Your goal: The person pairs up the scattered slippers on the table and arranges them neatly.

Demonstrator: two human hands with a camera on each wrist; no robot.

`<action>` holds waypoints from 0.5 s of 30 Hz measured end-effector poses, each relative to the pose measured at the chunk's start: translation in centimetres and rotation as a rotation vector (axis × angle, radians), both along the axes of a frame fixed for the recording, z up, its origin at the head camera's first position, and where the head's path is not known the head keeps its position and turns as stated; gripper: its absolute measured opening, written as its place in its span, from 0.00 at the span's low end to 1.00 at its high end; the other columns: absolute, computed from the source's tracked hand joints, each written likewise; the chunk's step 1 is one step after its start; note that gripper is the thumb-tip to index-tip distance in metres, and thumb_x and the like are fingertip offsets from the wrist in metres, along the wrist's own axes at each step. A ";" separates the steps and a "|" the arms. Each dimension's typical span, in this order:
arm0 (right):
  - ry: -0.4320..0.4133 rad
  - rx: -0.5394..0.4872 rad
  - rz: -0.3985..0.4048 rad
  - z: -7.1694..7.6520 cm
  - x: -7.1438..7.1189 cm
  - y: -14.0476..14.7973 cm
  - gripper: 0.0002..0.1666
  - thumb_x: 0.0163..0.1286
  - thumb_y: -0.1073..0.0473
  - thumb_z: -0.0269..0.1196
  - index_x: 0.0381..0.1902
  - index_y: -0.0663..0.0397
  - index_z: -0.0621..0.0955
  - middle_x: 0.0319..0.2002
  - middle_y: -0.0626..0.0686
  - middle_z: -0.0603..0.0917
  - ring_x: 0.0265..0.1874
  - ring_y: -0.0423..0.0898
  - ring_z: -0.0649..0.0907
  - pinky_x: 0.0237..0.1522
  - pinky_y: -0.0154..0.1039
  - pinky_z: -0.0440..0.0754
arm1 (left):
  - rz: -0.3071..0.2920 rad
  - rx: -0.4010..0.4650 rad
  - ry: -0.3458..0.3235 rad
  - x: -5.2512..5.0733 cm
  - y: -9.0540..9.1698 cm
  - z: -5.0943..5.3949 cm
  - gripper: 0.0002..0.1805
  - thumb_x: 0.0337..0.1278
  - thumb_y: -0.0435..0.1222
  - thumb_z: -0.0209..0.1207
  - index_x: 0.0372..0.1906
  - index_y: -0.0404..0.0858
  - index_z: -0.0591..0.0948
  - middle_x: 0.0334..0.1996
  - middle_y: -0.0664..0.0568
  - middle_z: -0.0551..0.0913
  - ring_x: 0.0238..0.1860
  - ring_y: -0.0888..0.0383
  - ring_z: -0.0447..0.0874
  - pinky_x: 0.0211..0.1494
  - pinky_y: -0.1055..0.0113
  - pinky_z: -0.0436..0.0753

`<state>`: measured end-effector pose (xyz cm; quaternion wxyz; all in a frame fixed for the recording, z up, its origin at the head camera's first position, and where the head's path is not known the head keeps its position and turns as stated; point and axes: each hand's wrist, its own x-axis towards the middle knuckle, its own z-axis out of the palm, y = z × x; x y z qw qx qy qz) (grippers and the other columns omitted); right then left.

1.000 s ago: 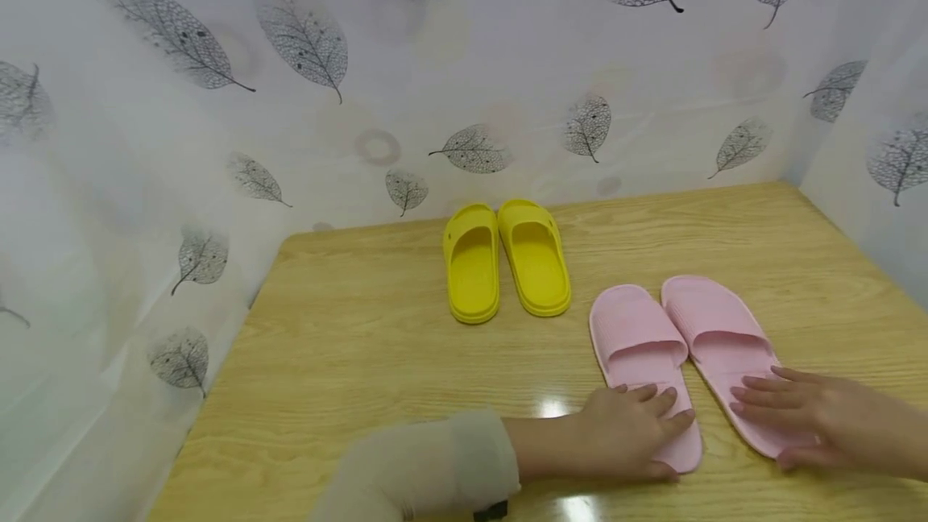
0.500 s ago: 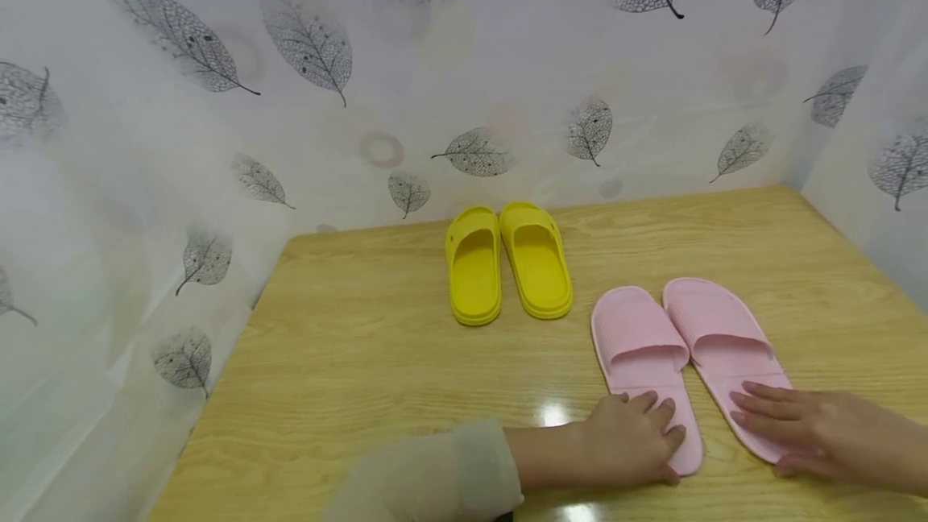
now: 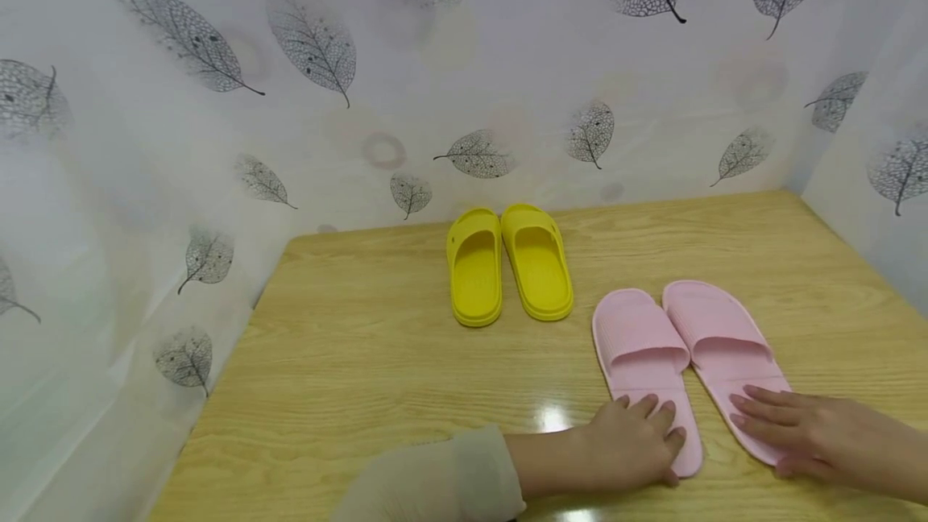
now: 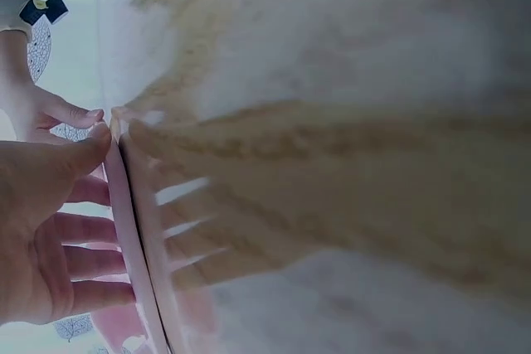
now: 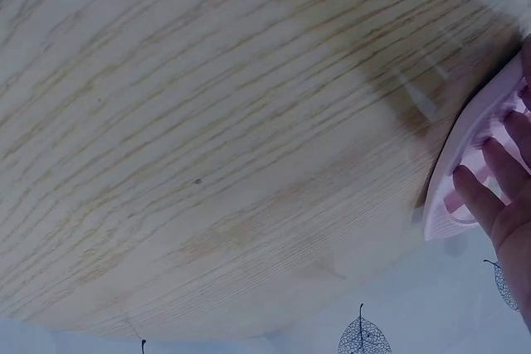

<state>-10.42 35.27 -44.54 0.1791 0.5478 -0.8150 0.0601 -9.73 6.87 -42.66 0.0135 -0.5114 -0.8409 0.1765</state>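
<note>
A pair of pink slippers lies on the wooden table at the front right, toes pointing away and splayed slightly apart at the heels. My left hand point(image 3: 631, 441) rests on the heel part of the left pink slipper point(image 3: 641, 337), fingers spread on its footbed and thumb by the heel edge. On the right pink slipper point(image 3: 725, 329), my right hand point(image 3: 826, 433) lies with extended fingers across the heel. The left wrist view shows the left hand point(image 4: 50, 230) flat along a pink sole edge point(image 4: 137, 246). Fingers of the right hand point(image 5: 506, 196) touch a pink slipper in the right wrist view.
A pair of yellow slippers point(image 3: 474, 280) stands at the back middle of the wooden table point(image 3: 348, 345), toes near the leaf-printed curtain point(image 3: 326, 127). The curtain borders the table at the back, left and right. Light reflects off the tabletop near the left forearm.
Both hands have shifted slightly toward the heel ends of the pink slippers, and the fingers have changed their spread a little. The head view has tilted slightly. Slippers keep their places on the table.
</note>
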 end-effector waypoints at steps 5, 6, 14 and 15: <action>-0.020 0.023 -0.026 -0.1 -0.1 0.1 0.51 0.54 0.37 0.65 0.71 0.33 0.55 0.72 0.36 0.47 0.71 0.27 0.44 0.63 0.16 0.39 | 0.013 0.005 -0.011 0.0 0.2 0.0 0.31 0.60 0.65 0.43 0.63 0.56 0.72 0.61 0.58 0.71 0.59 0.60 0.69 0.54 0.68 0.75; -0.027 0.025 -0.025 -0.1 -0.1 0.1 0.52 0.53 0.37 0.66 0.71 0.33 0.54 0.72 0.36 0.46 0.71 0.27 0.44 0.63 0.16 0.38 | 0.013 0.005 -0.011 0.0 0.2 0.0 0.31 0.60 0.64 0.43 0.63 0.56 0.72 0.61 0.58 0.71 0.59 0.60 0.70 0.54 0.68 0.75; -0.034 0.003 0.006 -0.4 -0.5 0.2 0.48 0.58 0.37 0.62 0.72 0.35 0.54 0.72 0.37 0.46 0.71 0.29 0.44 0.65 0.17 0.39 | 0.016 0.011 0.014 -0.1 0.3 0.1 0.30 0.61 0.63 0.43 0.62 0.55 0.73 0.60 0.57 0.71 0.59 0.60 0.70 0.54 0.68 0.75; -0.043 0.005 0.003 -0.5 -0.5 0.2 0.48 0.57 0.37 0.62 0.72 0.34 0.54 0.72 0.37 0.46 0.70 0.28 0.43 0.64 0.17 0.38 | 0.013 0.012 0.017 -0.1 0.3 0.1 0.30 0.61 0.63 0.43 0.62 0.55 0.73 0.60 0.57 0.71 0.59 0.60 0.70 0.54 0.68 0.75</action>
